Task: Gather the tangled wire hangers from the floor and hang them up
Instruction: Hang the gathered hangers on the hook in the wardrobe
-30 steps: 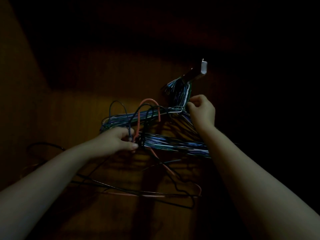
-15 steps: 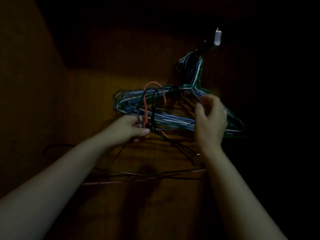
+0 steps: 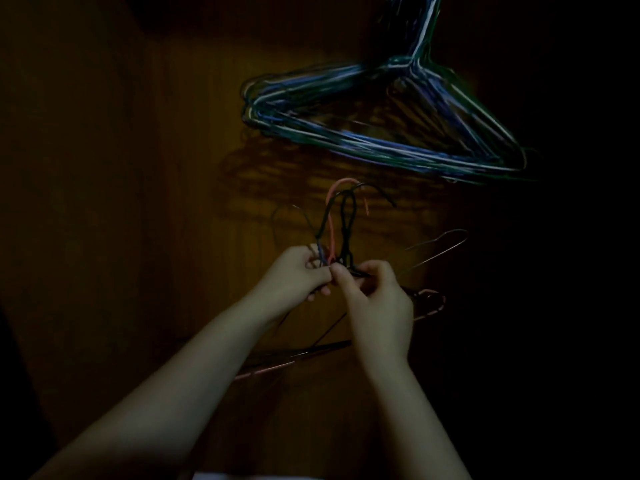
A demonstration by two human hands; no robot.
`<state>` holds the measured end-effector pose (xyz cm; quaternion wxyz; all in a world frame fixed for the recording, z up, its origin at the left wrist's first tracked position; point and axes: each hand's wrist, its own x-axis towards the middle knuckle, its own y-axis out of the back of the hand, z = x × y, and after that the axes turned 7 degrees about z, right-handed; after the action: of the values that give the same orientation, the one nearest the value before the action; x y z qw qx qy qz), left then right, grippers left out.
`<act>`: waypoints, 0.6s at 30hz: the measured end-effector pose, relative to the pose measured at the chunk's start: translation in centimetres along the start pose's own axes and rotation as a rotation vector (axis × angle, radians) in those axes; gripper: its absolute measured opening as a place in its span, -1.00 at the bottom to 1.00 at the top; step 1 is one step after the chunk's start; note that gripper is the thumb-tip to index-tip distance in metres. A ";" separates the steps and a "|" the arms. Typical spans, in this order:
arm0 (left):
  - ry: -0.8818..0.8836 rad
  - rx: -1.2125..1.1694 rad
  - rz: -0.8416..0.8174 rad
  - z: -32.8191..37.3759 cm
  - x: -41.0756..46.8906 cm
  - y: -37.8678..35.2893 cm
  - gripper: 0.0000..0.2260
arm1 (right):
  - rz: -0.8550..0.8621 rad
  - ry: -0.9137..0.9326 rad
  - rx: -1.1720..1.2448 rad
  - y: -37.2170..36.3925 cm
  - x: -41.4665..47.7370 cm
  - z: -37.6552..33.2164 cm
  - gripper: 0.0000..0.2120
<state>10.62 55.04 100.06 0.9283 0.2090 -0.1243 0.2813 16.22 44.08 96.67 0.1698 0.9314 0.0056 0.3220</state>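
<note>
At frame centre, the left hand [image 3: 294, 275] and right hand [image 3: 375, 299] pinch the loose hangers' necks [image 3: 337, 237], probably sorting hooks before lifting them to the hung bundle [image 3: 381, 123] at upper right.

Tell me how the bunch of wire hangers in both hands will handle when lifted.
The bunch is probably light: thin wire, pinched at the necks by the left hand and right hand. Likely to snag: its hooks cross and the frames splay apart below.

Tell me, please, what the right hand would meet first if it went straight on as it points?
Likely the hangers' upright hooks, just above the right hand; depth is unclear.
</note>
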 end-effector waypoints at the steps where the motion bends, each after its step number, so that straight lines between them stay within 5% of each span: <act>1: 0.010 0.002 0.005 -0.3 -0.3 -0.2 -0.82 | -0.006 -0.018 -0.005 0.2 -0.2 0.2 -0.61; 12: -0.026 0.118 0.122 -1.2 -1.6 0.7 -0.88 | -0.029 -0.004 -0.079 2.9 0.6 2.2 -0.67; 18: -0.063 0.256 -0.021 -1.2 -2.0 3.2 -0.86 | -0.206 0.119 -0.179 5.8 2.8 3.3 -0.66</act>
<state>7.32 57.12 99.32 0.8926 0.3357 -0.1141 0.2786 19.88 37.88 97.74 0.2838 0.8863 0.0824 0.3565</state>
